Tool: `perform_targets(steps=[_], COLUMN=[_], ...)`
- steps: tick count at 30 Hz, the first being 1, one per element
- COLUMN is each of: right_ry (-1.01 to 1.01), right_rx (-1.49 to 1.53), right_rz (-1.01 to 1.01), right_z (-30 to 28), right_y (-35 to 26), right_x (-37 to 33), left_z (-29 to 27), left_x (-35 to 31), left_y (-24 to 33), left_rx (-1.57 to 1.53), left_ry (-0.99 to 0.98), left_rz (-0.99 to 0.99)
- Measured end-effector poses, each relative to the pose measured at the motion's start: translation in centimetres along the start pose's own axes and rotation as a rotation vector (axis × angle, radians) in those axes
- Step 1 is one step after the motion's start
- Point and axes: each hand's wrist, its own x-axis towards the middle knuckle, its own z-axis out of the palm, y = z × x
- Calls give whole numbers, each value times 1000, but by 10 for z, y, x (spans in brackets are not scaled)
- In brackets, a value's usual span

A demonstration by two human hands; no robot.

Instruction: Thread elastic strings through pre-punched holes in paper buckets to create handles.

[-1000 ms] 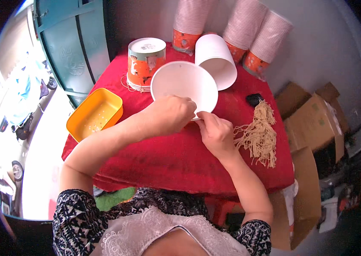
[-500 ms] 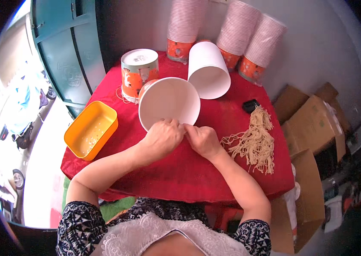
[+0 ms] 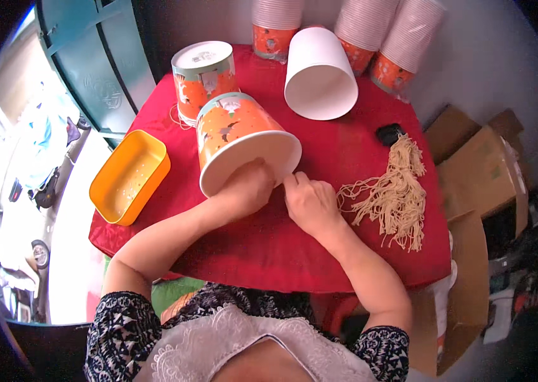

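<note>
In front of me an orange printed paper bucket point(image 3: 237, 130) lies tilted, its white mouth facing me. My left hand point(image 3: 248, 186) reaches into that mouth over the near rim, fingers curled and partly hidden in shade. Just outside the rim's right side, my right hand point(image 3: 310, 200) is closed, thumb and forefinger pinched close to the edge. Whatever small thing is in either hand's fingers cannot be made out. Right of this hand lies a bundle of beige cords point(image 3: 396, 194), with loose ends spreading toward it.
A similar bucket point(image 3: 203, 79) stands upside down behind, with cord at its base. A white-sided bucket point(image 3: 321, 76) lies on its side. A yellow tub point(image 3: 132, 178) holds small white bits. Stacked buckets point(image 3: 275, 28) line the back of the red-covered table point(image 3: 231, 264). Cardboard boxes point(image 3: 476, 181) stand right.
The bucket has tipped so that its printed side shows on top and its mouth faces lower. My left hand has gone deeper inside. The whole view has shifted slightly.
</note>
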Motion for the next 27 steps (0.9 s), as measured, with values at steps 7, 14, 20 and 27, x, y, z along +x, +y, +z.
perform_targets(steps=[7,14,20,27], right_ry=[75,77,75,86], right_rx=[-39,217,276,303], right_rz=[-98,174,150,148], right_z=[-4,9,24,24], right_y=[-5,1,7,7], right_x=[6,3,2,0], left_z=[7,7,14,32], left_x=[-2,-2,7,12], left_y=[-6,-5,-4,-21], left_rx=[-159,-101,-260,-667], left_ry=[234,109,-28,67], left_rz=[45,5,-71,-148])
